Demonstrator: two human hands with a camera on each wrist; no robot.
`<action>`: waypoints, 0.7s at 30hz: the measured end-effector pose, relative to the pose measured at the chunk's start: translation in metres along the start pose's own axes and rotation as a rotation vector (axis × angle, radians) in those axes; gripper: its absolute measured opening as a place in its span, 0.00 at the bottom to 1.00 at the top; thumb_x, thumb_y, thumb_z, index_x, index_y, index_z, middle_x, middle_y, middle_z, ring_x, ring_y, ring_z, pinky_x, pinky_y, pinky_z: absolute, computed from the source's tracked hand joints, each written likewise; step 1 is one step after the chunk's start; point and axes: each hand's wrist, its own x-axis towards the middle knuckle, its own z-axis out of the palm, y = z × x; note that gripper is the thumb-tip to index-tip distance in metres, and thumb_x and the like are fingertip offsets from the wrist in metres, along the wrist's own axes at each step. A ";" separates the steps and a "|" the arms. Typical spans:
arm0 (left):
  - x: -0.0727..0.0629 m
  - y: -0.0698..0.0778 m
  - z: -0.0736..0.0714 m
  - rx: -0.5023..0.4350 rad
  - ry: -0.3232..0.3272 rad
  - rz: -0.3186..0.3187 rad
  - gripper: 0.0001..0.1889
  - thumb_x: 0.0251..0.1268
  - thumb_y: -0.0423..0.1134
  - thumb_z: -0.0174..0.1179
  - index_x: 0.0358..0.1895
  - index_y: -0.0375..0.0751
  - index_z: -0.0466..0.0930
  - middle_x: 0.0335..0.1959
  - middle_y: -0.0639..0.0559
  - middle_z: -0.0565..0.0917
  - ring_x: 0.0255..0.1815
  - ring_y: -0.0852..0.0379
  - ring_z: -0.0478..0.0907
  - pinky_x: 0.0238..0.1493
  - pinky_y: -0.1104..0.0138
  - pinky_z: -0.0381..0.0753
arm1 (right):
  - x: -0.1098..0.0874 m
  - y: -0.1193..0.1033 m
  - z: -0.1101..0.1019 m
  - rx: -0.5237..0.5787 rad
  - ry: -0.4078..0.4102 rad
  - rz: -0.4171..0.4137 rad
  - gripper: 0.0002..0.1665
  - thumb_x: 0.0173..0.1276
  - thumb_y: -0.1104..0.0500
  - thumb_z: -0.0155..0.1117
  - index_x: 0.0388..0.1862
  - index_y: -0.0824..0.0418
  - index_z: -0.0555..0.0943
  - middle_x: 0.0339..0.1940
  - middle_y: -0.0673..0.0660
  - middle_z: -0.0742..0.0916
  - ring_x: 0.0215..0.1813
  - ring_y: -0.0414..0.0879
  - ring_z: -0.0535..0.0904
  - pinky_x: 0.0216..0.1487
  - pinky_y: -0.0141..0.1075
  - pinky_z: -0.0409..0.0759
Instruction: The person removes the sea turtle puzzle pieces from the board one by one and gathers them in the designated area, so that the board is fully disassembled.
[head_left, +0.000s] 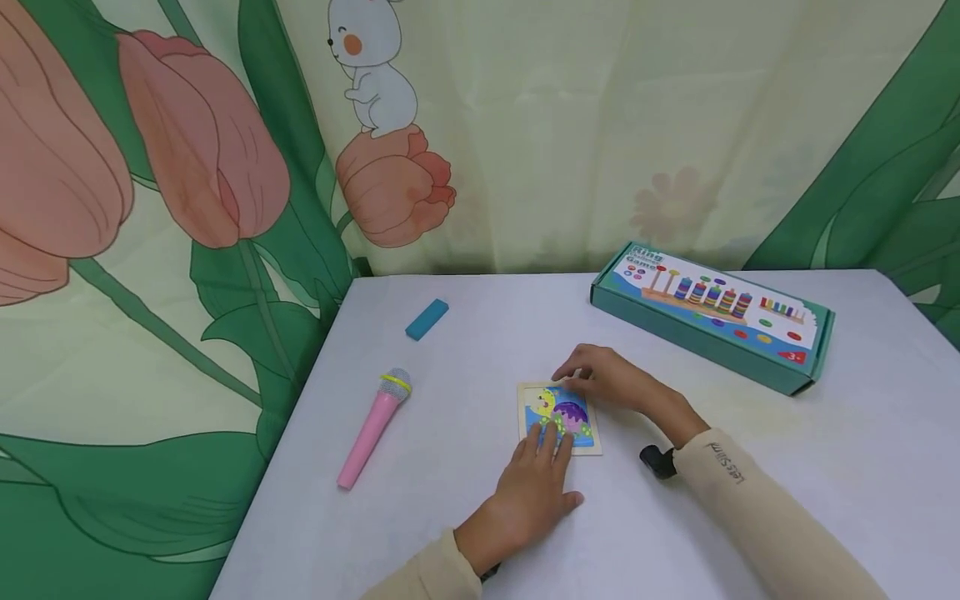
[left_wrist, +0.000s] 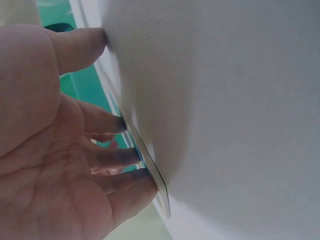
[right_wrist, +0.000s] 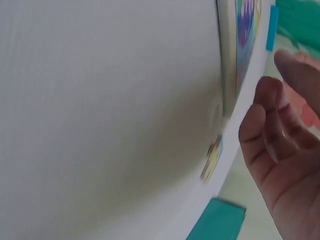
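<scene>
A small square picture puzzle [head_left: 570, 413] with a pale wooden border lies flat on the table; it shows a yellow creature and a purple eggshell on blue. My left hand [head_left: 531, 487] rests straight fingertips on its near part, and in the left wrist view these fingertips meet the board's edge [left_wrist: 150, 162]. Over the far right corner of the board is my right hand [head_left: 609, 382]. Its fingers are loosely bent, with the thumb apart and nothing between them in the right wrist view. A small yellowish puzzle piece [right_wrist: 212, 157] lies beyond the board there.
To the left lies a pink toy microphone [head_left: 375, 429] with a grey head. A blue block [head_left: 427, 320] lies farther back. At the back right rests a green game box [head_left: 712, 317]. A printed curtain [head_left: 555, 133] hangs behind the white table [head_left: 465, 533].
</scene>
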 end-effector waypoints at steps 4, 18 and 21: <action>-0.001 -0.002 -0.001 0.019 0.016 0.006 0.41 0.75 0.64 0.54 0.82 0.46 0.57 0.81 0.45 0.57 0.81 0.45 0.54 0.76 0.60 0.61 | 0.004 -0.011 0.011 -0.043 -0.097 -0.109 0.16 0.72 0.66 0.68 0.57 0.57 0.88 0.49 0.54 0.81 0.49 0.47 0.78 0.54 0.41 0.82; -0.001 -0.001 0.000 -0.009 0.015 0.012 0.41 0.74 0.63 0.55 0.81 0.46 0.57 0.81 0.45 0.58 0.81 0.45 0.54 0.76 0.59 0.61 | 0.002 -0.023 0.021 -0.110 -0.053 -0.059 0.17 0.70 0.70 0.67 0.54 0.56 0.87 0.50 0.55 0.82 0.51 0.50 0.80 0.60 0.48 0.81; -0.001 -0.001 0.000 -0.014 0.014 0.011 0.41 0.75 0.63 0.55 0.82 0.46 0.57 0.81 0.44 0.58 0.81 0.45 0.54 0.76 0.59 0.60 | -0.002 -0.023 0.022 -0.084 -0.015 -0.032 0.19 0.70 0.71 0.67 0.58 0.61 0.85 0.49 0.56 0.84 0.51 0.51 0.81 0.59 0.48 0.82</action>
